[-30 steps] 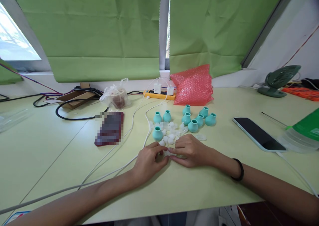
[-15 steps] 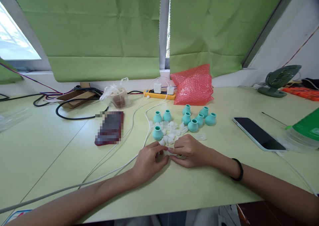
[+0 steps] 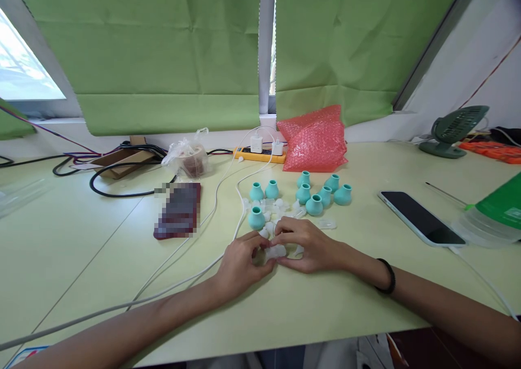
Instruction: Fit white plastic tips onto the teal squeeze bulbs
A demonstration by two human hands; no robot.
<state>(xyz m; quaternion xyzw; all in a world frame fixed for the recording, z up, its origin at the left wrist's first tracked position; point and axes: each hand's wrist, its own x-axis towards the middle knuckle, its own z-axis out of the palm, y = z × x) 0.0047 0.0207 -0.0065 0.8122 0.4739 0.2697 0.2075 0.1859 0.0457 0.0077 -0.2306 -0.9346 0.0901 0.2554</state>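
My left hand (image 3: 240,265) and right hand (image 3: 308,245) meet low on the bench (image 3: 325,304), the fingertips of both pinched shut on one white piece (image 3: 275,252). At 12 o'clock from it lie more pieces (image 3: 280,209) among teal caps (image 3: 256,217).

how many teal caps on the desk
9 teal caps: two side by side, one beyond the left hand, six clustered before the pink bubble wrap. More may be hidden.
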